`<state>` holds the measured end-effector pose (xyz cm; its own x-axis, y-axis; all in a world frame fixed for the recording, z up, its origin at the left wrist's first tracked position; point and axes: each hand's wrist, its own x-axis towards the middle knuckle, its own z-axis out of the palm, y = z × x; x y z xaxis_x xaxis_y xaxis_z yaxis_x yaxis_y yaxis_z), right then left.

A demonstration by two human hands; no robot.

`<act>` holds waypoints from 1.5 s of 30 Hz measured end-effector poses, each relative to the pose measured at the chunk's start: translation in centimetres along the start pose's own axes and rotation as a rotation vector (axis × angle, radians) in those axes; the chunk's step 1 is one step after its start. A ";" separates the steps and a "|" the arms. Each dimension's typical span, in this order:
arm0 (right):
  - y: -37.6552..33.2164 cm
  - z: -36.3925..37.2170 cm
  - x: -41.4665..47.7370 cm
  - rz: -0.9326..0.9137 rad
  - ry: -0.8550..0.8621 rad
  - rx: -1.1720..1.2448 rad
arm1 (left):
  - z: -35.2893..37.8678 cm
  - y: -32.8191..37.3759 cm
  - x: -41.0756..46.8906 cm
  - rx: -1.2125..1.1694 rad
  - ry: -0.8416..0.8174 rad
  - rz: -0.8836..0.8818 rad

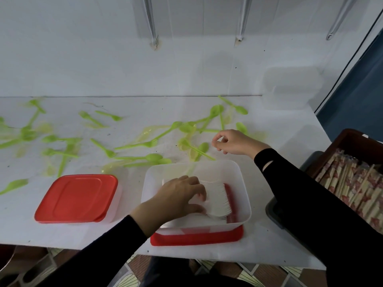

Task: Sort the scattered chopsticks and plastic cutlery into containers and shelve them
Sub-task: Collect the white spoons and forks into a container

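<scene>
A clear plastic container (242, 195) sits on its red lid (196, 238) near the table's front edge. A bundle of white plastic forks (217, 200) lies inside it. My left hand (176, 201) is in the container, fingers curled over the forks' handles. My right hand (234, 141) hovers above the table behind the container, its thumb and fingers curled together; nothing shows between them. Several green plastic spoons and forks (149, 157) lie scattered over the white table (124, 235).
A second container closed with a red lid (76, 197) stands to the left. An empty clear container (292, 88) is at the back right by the wall. At the right, a dark tray (350, 141) holds paper-wrapped chopsticks (352, 183). Metal shelf brackets (152, 23) hang on the wall.
</scene>
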<state>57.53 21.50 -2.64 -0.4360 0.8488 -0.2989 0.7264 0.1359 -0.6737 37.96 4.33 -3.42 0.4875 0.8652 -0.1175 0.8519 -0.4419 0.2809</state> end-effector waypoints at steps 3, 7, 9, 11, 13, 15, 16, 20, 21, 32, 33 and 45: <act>-0.9 0.4 -0.7 -0.037 -0.007 -0.043 | -0.5 0.2 -0.3 -0.172 0.028 0.022; -4.4 1.2 -1.1 -0.135 0.009 -0.153 | -4.1 -0.6 -2.0 -0.608 0.328 0.004; -7.2 2.2 -1.0 -0.187 0.002 -0.177 | -6.0 -2.7 -3.5 -0.709 0.442 -0.060; -10.2 3.7 -0.2 -0.247 0.003 -0.180 | -7.4 -5.5 -5.3 -0.726 0.516 -0.133; -13.7 6.1 0.9 -0.305 -0.010 -0.157 | -8.1 -9.0 -7.6 -0.742 0.552 -0.240; -16.9 8.7 1.9 -0.342 -0.056 -0.168 | -8.5 -12.6 -10.1 -0.784 0.568 -0.335; -19.0 10.5 2.6 -0.367 -0.094 -0.188 | -8.8 -14.9 -12.2 -0.788 0.579 -0.375; -26.5 16.8 5.2 -0.442 -0.194 -0.252 | -10.1 -22.8 -19.9 -0.820 0.568 -0.472; -28.9 18.7 5.9 -0.457 -0.217 -0.267 | -10.5 -25.0 -22.4 -0.825 0.588 -0.506; -46.4 37.6 9.7 -0.491 -0.428 -0.252 | -10.9 -39.4 -43.0 -0.851 0.693 -0.802; -47.1 38.8 9.9 -0.483 -0.446 -0.251 | -10.7 -40.3 -44.2 -0.850 0.694 -0.816; -53.2 47.2 17.4 -0.505 -0.441 -0.155 | -10.0 -48.9 -48.6 -0.859 0.745 -0.941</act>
<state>-13.75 4.96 -3.92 -0.8928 0.3796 -0.2425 0.4304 0.5598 -0.7081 -29.31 -13.69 -1.90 -0.6031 0.7850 -0.1415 0.2904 0.3813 0.8777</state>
